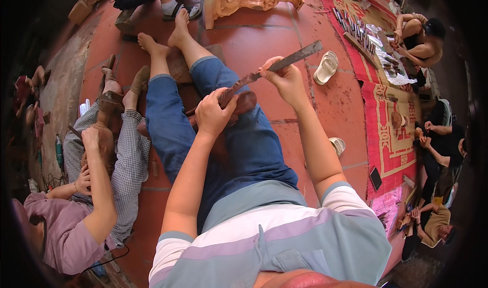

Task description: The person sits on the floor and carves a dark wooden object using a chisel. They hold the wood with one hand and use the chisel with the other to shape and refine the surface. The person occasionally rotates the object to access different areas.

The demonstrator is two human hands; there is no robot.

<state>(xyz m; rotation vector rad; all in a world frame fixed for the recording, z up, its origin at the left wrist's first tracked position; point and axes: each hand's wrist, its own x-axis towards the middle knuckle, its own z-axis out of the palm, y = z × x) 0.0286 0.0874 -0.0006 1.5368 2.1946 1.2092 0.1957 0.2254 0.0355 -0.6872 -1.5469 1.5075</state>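
Observation:
A long, flat, file-like bar slants up to the right above my knees. It is dark grey at the far end and reddish-brown with uneven edges between my hands. My right hand pinches it between thumb and fingers near the middle. Closed around its lower brown end is my left hand, which hides where that end stops. Just under this hand a dark reddish-brown wooden piece with a rounded end lies across my legs. Whether the bar touches it, I cannot tell.
To my left sits a person in checked trousers, working on a brown piece. Cream sandals lie on the red tiles at right. A red patterned mat bears rows of chisels. A wooden carving lies ahead.

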